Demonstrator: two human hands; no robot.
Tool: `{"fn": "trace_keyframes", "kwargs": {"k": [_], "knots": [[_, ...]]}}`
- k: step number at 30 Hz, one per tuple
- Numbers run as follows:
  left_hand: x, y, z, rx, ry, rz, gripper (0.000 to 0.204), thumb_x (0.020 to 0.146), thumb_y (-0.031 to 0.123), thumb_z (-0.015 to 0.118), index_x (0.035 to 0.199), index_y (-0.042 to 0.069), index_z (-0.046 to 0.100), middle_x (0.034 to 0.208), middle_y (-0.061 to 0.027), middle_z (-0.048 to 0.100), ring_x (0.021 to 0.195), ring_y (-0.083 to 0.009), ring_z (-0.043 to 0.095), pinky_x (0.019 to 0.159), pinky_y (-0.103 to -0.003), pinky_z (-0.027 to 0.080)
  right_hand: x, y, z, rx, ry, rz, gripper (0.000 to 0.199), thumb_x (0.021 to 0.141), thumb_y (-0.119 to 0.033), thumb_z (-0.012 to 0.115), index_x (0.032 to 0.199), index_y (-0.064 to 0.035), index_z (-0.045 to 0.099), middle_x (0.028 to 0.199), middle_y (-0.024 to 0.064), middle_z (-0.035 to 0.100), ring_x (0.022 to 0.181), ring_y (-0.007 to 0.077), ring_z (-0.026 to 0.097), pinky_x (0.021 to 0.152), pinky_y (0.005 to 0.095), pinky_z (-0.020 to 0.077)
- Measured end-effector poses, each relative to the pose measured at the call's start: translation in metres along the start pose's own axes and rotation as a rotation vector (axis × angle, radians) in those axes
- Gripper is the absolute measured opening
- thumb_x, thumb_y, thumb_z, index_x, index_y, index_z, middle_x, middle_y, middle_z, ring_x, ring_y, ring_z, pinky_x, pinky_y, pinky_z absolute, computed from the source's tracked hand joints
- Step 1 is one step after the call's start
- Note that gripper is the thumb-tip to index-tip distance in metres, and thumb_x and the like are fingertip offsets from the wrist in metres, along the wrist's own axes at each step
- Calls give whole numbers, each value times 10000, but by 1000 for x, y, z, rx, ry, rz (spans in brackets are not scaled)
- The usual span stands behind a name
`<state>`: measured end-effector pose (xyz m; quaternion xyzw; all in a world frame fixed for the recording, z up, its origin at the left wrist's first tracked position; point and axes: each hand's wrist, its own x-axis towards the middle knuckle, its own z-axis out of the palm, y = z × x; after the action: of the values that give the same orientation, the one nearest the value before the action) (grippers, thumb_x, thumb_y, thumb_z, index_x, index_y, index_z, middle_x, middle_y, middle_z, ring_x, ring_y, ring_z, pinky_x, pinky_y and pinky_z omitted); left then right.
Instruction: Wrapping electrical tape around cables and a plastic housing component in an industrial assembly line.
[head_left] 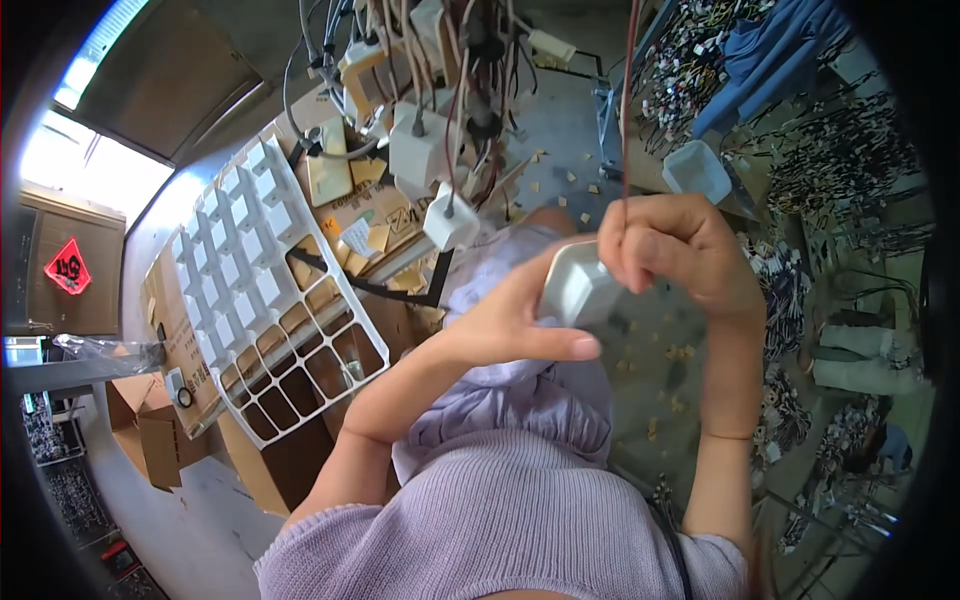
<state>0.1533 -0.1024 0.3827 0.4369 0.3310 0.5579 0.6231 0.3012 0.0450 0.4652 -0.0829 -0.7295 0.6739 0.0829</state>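
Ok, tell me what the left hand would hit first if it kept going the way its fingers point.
The left hand points right, and its fingers already touch the white adapter block that both hands hold; just beyond sits the right hand. Depth is unclear.

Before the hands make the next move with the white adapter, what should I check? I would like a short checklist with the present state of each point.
1. Left hand on the adapter: ok, fingers lie along its lower side.
2. Right hand on the adapter: ok, it grips the upper right edge.
3. Cable in the right hand: ok, it runs up out of the fist.
4. Cable joined to the adapter: cannot tell, the fist hides it.
5. Free cells in the white tray: ok, the lower cells are empty.
6. Hanging adapters clear of the hands: ok, they are apart.
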Motion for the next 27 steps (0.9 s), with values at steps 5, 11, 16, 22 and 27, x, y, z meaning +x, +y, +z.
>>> {"fn": "trace_keyframes", "kwargs": {"k": [5, 11, 16, 22, 27], "knots": [[11, -21, 12, -154, 279, 122, 537, 762, 28, 729, 1247, 62, 501, 1047, -6, 571, 940, -79, 564, 812, -241, 468, 4, 19, 12, 32, 427, -306, 323, 1008, -317, 444, 864, -39, 529, 817, 45, 548, 537, 57, 437, 473, 191, 307], [3, -16, 5, 316, 529, 320, 551, 739, -9, 693, 1249, 69, 499, 1105, -48, 530, 1009, -150, 542, 866, -274, 434, -9, 20, 7, 120, 419, 38, 255, 888, -217, 514, 1071, -66, 421, 864, 24, 480, 643, 57, 416, 552, 181, 313], [0, -16, 9, 523, 639, 403, 552, 723, -24, 687, 1237, 53, 501, 1100, -121, 542, 1036, -274, 549, 902, -324, 429, -7, 23, 30, 78, 371, 26, 373, 825, -49, 668, 1129, -32, 452, 922, 7, 495, 745, 48, 465, 670, 184, 405], [2, -13, 16, 550, 648, 456, 564, 650, -72, 661, 1184, 54, 530, 1058, -130, 546, 985, -317, 560, 829, -357, 466, -8, 23, 36, -67, 479, -1, 588, 637, -113, 896, 1104, 0, 557, 927, 1, 583, 837, 53, 551, 766, 202, 484], [2, -15, 20, 569, 583, 487, 583, 662, -69, 676, 1207, 65, 520, 1044, -140, 536, 989, -345, 562, 828, -376, 474, -9, 21, 36, -346, 388, -138, 546, 582, -201, 916, 993, -6, 613, 948, 12, 577, 879, 101, 565, 801, 242, 468]]}}
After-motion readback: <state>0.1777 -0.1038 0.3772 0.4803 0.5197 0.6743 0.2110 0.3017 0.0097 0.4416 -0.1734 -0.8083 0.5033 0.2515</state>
